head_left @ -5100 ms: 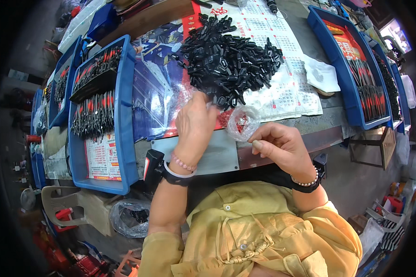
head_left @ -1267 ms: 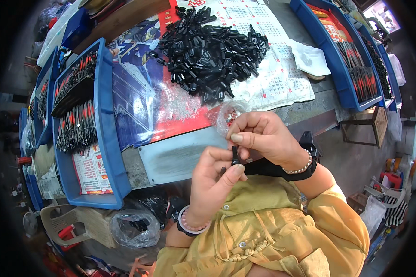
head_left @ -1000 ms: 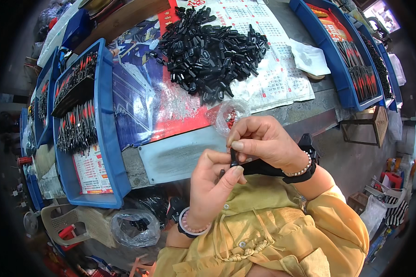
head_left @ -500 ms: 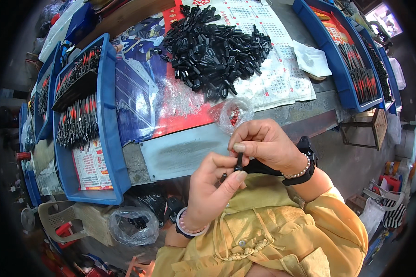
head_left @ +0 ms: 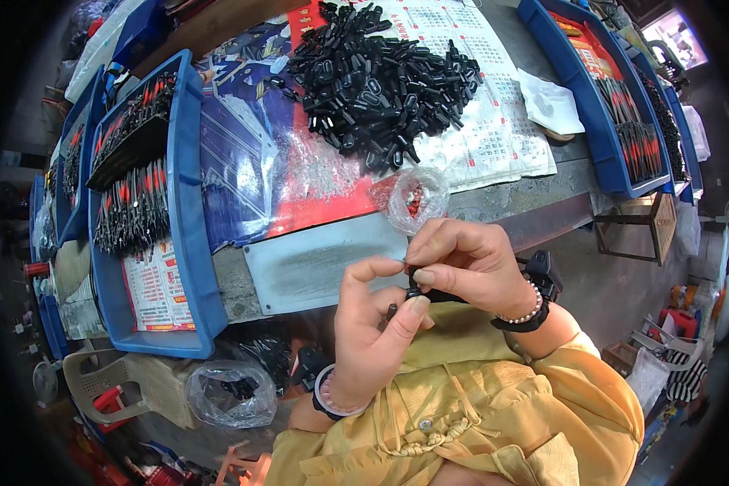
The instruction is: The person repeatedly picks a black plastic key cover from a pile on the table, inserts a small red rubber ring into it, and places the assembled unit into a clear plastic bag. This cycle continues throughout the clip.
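Observation:
In front of my yellow top, both hands work at one small black plastic part (head_left: 414, 285). My left hand (head_left: 374, 312) pinches its lower end between thumb and fingers, with the index finger raised toward the part's top. A second dark, thin piece (head_left: 390, 311) pokes out of the curled fingers of that hand. My right hand (head_left: 471, 263) grips the upper end with thumb and forefinger. Just beyond the fingertips stands a clear plastic bag (head_left: 419, 200) with tiny red pieces in it. A large heap of similar black parts (head_left: 381, 89) lies farther off on paper sheets.
A pale metal plate (head_left: 312, 267) lies at the table's near edge. Blue trays of black-and-red tools stand left (head_left: 198, 202) and right (head_left: 591, 105). A white cloth-like item (head_left: 549, 104) rests beside the right tray. A plastic chair (head_left: 150, 385) and a clear bag (head_left: 231, 393) are below left.
My left index finger has lifted and straightened toward the top of the black part. My right hand has shifted slightly left and closed farther over it. The view has shifted a little.

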The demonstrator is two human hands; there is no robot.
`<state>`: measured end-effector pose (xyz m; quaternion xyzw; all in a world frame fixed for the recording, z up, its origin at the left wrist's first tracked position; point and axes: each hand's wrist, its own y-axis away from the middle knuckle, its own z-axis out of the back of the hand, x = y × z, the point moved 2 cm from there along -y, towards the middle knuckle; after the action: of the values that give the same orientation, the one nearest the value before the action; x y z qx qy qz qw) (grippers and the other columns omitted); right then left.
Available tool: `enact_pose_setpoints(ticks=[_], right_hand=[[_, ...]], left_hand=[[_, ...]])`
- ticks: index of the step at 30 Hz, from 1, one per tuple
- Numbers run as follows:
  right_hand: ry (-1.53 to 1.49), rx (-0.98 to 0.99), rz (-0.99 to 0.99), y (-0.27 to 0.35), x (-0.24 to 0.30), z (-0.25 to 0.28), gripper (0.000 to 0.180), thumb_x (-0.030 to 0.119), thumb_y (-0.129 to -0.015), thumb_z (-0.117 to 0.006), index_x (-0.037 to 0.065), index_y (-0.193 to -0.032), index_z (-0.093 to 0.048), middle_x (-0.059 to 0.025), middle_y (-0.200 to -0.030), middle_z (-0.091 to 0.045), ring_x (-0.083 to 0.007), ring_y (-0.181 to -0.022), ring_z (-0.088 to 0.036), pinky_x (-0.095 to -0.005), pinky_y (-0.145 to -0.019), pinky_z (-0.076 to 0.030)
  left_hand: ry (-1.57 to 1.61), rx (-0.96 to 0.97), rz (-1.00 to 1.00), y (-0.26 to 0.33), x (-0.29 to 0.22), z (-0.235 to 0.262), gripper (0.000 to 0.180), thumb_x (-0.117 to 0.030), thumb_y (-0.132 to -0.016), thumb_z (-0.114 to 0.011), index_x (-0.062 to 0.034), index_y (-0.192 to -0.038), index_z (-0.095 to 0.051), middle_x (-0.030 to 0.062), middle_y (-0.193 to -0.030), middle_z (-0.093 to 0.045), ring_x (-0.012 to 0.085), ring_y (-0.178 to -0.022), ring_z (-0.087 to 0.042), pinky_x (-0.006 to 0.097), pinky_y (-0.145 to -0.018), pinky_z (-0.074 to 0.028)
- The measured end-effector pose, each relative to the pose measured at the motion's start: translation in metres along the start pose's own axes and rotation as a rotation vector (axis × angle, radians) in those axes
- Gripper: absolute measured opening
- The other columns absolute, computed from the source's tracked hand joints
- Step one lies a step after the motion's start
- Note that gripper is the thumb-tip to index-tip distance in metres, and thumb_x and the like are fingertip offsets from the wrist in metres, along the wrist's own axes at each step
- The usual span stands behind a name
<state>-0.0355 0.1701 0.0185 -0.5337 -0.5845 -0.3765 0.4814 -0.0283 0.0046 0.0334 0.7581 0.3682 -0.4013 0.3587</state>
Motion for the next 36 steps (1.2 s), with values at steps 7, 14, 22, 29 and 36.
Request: enact_pose_setpoints(ticks=[7,14,22,29,36], right_hand=[[0.100,-0.047,0.108,0.005,0.001,0.000,0.009,-0.005,-0.081,-0.067,-0.001,-0.087,-0.063,-0.0097,-0.092,-0.065,-0.0143,-0.080,-0.064,-0.0248,-0.066,-0.049],[0.235,-0.034,0.168,0.005,0.007,0.000,0.010,-0.003,-0.078,-0.068,0.001,-0.084,-0.062,-0.0087,-0.085,-0.066,-0.0170,-0.074,-0.065,-0.0262,-0.063,-0.049],[-0.001,-0.064,0.020,0.009,0.002,-0.002,0.012,-0.004,-0.081,-0.068,0.001,-0.091,-0.062,-0.0056,-0.090,-0.066,-0.0096,-0.079,-0.063,-0.0240,-0.064,-0.050],[-0.072,-0.190,0.022,0.015,-0.002,-0.013,0.016,-0.005,-0.083,-0.067,-0.001,-0.097,-0.060,-0.0058,-0.094,-0.064,-0.0096,-0.085,-0.063,-0.0225,-0.070,-0.053],[0.031,-0.197,0.109,0.014,-0.006,-0.016,0.017,-0.006,-0.083,-0.066,-0.001,-0.098,-0.061,-0.0097,-0.097,-0.065,-0.0129,-0.090,-0.063,-0.0234,-0.070,-0.053]], left_hand=[[-0.190,0.000,-0.086,0.002,0.005,0.002,0.039,-0.007,-0.092,-0.061,0.0017,-0.122,-0.037,0.0021,-0.069,-0.059,0.0058,-0.065,-0.055,0.019,-0.060,-0.042],[-0.225,-0.025,-0.186,0.003,0.013,0.002,0.034,-0.007,-0.091,-0.062,0.0013,-0.116,-0.040,0.0017,-0.068,-0.059,0.0044,-0.060,-0.052,0.019,-0.056,-0.040],[-0.366,-0.022,-0.268,0.003,0.012,0.003,0.032,-0.006,-0.090,-0.063,0.0018,-0.114,-0.043,0.0003,-0.067,-0.057,0.0031,-0.058,-0.048,0.019,-0.052,-0.037],[-0.285,-0.039,-0.273,0.001,0.011,0.003,0.032,-0.006,-0.091,-0.061,0.0020,-0.115,-0.042,0.0014,-0.069,-0.058,0.0042,-0.060,-0.050,0.018,-0.055,-0.039],[-0.045,-0.011,-0.144,-0.002,0.010,0.005,0.033,-0.007,-0.093,-0.057,-0.0007,-0.118,-0.036,0.0084,-0.078,-0.062,0.0089,-0.069,-0.057,0.019,-0.063,-0.042]])
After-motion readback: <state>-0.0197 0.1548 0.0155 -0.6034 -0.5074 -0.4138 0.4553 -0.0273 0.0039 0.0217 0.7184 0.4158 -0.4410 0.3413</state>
